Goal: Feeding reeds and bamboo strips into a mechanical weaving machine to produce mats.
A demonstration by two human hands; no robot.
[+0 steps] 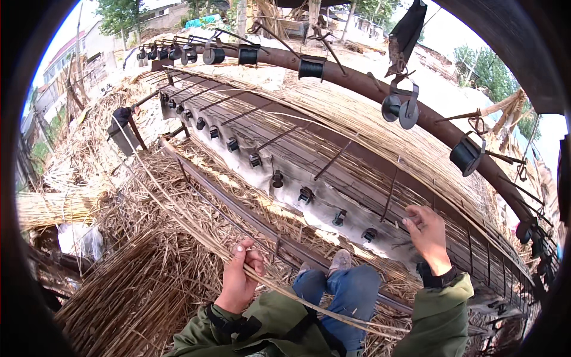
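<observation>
My left hand (241, 276) is closed around a few long, pale reed stalks (193, 229). They run from the upper left, through my fingers and across my lap to the lower right. Half-curled, my right hand (428, 233) hovers over the near edge of a long rack, thumb and forefinger a little apart and no stalk seen between them. Beyond it lies a reed mat (357, 119) along the rack, crossed by thin metal rods. Small spools of dark wire (306, 195) hang in a row over a whitish sheet (285, 202) on the rack's near side.
A curved brown pipe (357, 83) arches over the mat, carrying larger wire spools (310, 68). Closer to me runs a metal rail (238, 211). Loose reeds (131, 291) heap at the lower left, near a tied bundle (59, 208) and a white plastic bag (80, 239).
</observation>
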